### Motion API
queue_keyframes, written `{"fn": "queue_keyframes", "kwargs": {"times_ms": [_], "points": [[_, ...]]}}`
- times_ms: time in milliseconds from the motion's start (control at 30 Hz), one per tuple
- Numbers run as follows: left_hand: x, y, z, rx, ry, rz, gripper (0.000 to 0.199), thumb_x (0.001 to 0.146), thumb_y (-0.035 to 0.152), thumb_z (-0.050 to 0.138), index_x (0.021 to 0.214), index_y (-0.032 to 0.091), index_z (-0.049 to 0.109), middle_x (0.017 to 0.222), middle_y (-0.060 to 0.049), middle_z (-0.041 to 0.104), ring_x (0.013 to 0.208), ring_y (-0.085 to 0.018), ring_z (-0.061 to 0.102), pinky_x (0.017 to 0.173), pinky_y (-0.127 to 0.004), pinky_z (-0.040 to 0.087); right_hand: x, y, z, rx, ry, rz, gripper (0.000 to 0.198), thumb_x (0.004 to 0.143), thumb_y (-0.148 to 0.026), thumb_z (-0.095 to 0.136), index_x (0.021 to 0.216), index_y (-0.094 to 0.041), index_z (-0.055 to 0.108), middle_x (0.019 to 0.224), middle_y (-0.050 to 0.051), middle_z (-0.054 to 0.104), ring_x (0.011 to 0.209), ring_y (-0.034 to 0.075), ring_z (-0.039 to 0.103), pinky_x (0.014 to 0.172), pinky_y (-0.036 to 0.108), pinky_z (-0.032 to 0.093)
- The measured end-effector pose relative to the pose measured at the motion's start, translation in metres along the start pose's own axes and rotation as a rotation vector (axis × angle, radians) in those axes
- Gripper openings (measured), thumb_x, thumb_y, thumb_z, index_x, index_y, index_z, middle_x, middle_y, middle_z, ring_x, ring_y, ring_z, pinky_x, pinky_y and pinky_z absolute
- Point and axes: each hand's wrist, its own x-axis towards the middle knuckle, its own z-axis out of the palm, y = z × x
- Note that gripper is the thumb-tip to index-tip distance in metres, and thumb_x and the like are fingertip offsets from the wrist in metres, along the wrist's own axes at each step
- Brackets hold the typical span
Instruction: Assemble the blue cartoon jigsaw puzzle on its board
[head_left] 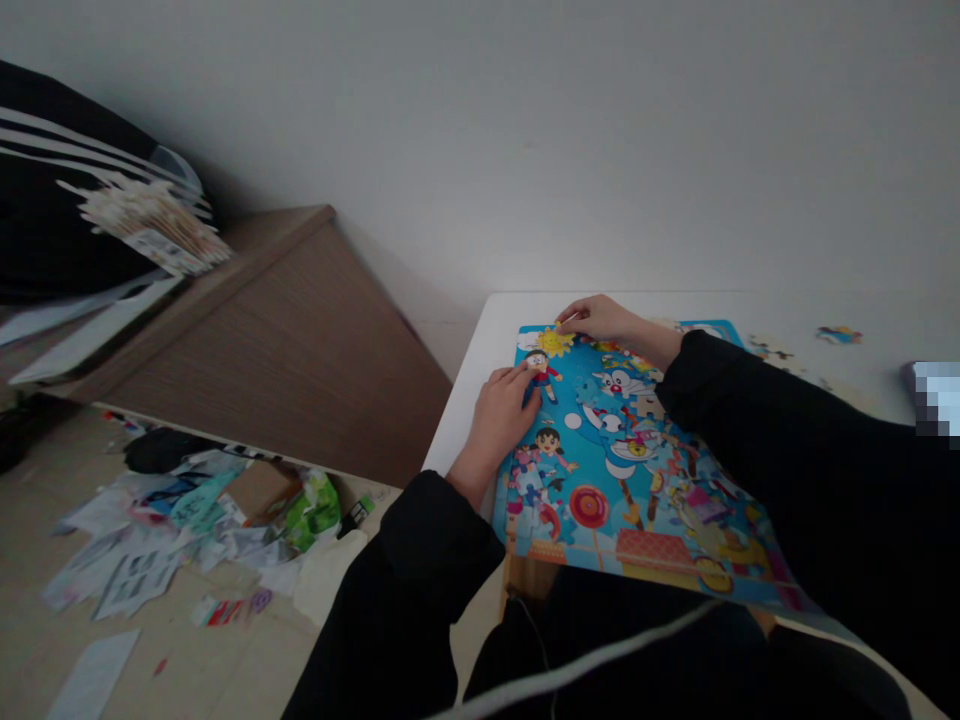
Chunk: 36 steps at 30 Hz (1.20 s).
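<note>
A colourful cartoon jigsaw puzzle (pixel 600 470) on a blue board lies on the white table. My left hand (pixel 504 418) rests at the puzzle's left edge, its fingers stretched out flat over a printed figure in red. At the top left, my right hand (pixel 598 318) has thumb and fingertips pinched together on a yellow puzzle piece (pixel 559 330) beside the printed sun (pixel 553 343). How far that piece sits in the board is too small to tell. My right wrist and sleeve hide part of the puzzle's upper right.
Loose puzzle pieces (pixel 838 335) lie on the table (pixel 472 375) at the right. A phone-like device (pixel 919 395) is at the right edge. A brown cabinet (pixel 322 350) stands left, with a bundle of cotton swabs (pixel 154 220). Papers and bags (pixel 225 510) litter the floor. A pale cable (pixel 592 655) crosses my lap.
</note>
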Motion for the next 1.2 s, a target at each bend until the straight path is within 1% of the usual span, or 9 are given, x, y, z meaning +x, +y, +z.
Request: {"fn": "queue_keyframes", "kwargs": {"times_ms": [167, 233, 300, 433, 533, 633, 800, 967, 1200], "points": [[0.001, 0.000, 0.000, 0.006, -0.012, 0.011, 0.032, 0.089, 0.020, 0.051, 0.119, 0.012, 0.061, 0.128, -0.011, 0.061, 0.116, -0.024, 0.055, 0.104, -0.038, 0.042, -0.003, -0.007, 0.006, 0.149, 0.072, 0.072, 0.011, 0.088, -0.020, 0.055, 0.095, -0.014, 0.060, 0.090, 0.011, 0.071, 0.066, 0.010, 0.064, 0.048, 0.018, 0.044], [0.001, 0.000, 0.001, 0.007, 0.000, 0.017, 0.032, 0.089, 0.020, 0.051, 0.119, 0.013, 0.061, 0.128, -0.011, 0.061, 0.116, -0.024, 0.056, 0.104, -0.038, 0.042, -0.004, -0.009, 0.008, 0.172, 0.085, 0.091, 0.008, 0.086, -0.016, 0.056, 0.094, -0.014, 0.057, 0.090, 0.011, 0.071, 0.065, 0.010, 0.064, 0.045, 0.016, 0.040], [0.001, -0.001, 0.001, 0.007, 0.008, 0.017, 0.032, 0.089, 0.020, 0.051, 0.119, 0.014, 0.061, 0.128, -0.010, 0.061, 0.115, -0.024, 0.056, 0.104, -0.039, 0.042, -0.005, -0.009, 0.011, 0.175, 0.089, 0.093, 0.010, 0.083, -0.014, 0.059, 0.093, -0.015, 0.056, 0.088, 0.010, 0.071, 0.064, 0.010, 0.064, 0.044, 0.016, 0.039], [0.001, -0.001, 0.001, 0.009, 0.005, 0.011, 0.030, 0.089, 0.022, 0.051, 0.117, 0.014, 0.062, 0.128, -0.010, 0.062, 0.115, -0.024, 0.056, 0.103, -0.039, 0.043, -0.007, -0.006, 0.017, 0.134, 0.082, 0.044, 0.013, 0.080, -0.014, 0.062, 0.093, -0.014, 0.060, 0.076, 0.007, 0.071, 0.061, 0.010, 0.063, 0.052, 0.019, 0.045], [0.001, 0.000, 0.001, 0.011, 0.005, 0.010, 0.031, 0.090, 0.022, 0.050, 0.118, 0.013, 0.061, 0.128, -0.010, 0.061, 0.116, -0.024, 0.056, 0.103, -0.038, 0.042, -0.007, -0.004, 0.018, 0.068, 0.061, -0.009, 0.018, 0.078, -0.015, 0.063, 0.096, -0.013, 0.066, 0.068, 0.004, 0.069, 0.059, 0.011, 0.063, 0.060, 0.022, 0.049], [0.001, 0.000, 0.001, 0.011, 0.000, 0.010, 0.031, 0.090, 0.021, 0.050, 0.118, 0.013, 0.061, 0.128, -0.011, 0.061, 0.116, -0.024, 0.056, 0.103, -0.038, 0.042, -0.007, -0.003, 0.014, -0.023, 0.043, -0.057, 0.022, 0.076, -0.018, 0.064, 0.097, -0.013, 0.071, 0.063, 0.003, 0.067, 0.058, 0.012, 0.063, 0.066, 0.025, 0.050], [0.001, 0.000, 0.002, 0.010, 0.002, 0.003, 0.030, 0.089, 0.021, 0.050, 0.117, 0.015, 0.061, 0.127, -0.009, 0.062, 0.116, -0.024, 0.056, 0.103, -0.039, 0.043, -0.007, -0.002, 0.009, -0.194, 0.042, -0.135, 0.027, 0.077, -0.024, 0.064, 0.100, -0.014, 0.073, 0.062, 0.003, 0.066, 0.062, 0.014, 0.062, 0.071, 0.028, 0.048], [0.001, 0.000, 0.001, 0.011, -0.003, -0.001, 0.031, 0.089, 0.021, 0.051, 0.118, 0.013, 0.061, 0.128, -0.010, 0.061, 0.116, -0.024, 0.056, 0.103, -0.039, 0.042, -0.004, -0.002, 0.005, -0.351, 0.026, -0.199, 0.029, 0.080, -0.029, 0.062, 0.102, -0.016, 0.074, 0.071, 0.004, 0.068, 0.064, 0.014, 0.060, 0.067, 0.027, 0.045], [0.001, 0.001, 0.000, 0.008, -0.008, 0.003, 0.031, 0.089, 0.020, 0.051, 0.117, 0.012, 0.061, 0.128, -0.010, 0.061, 0.115, -0.024, 0.056, 0.103, -0.038, 0.042, -0.003, -0.001, 0.001, -0.563, -0.007, -0.287, 0.031, 0.084, -0.032, 0.058, 0.109, -0.021, 0.072, 0.088, 0.005, 0.071, 0.076, 0.016, 0.062, 0.067, 0.026, 0.042]]}}
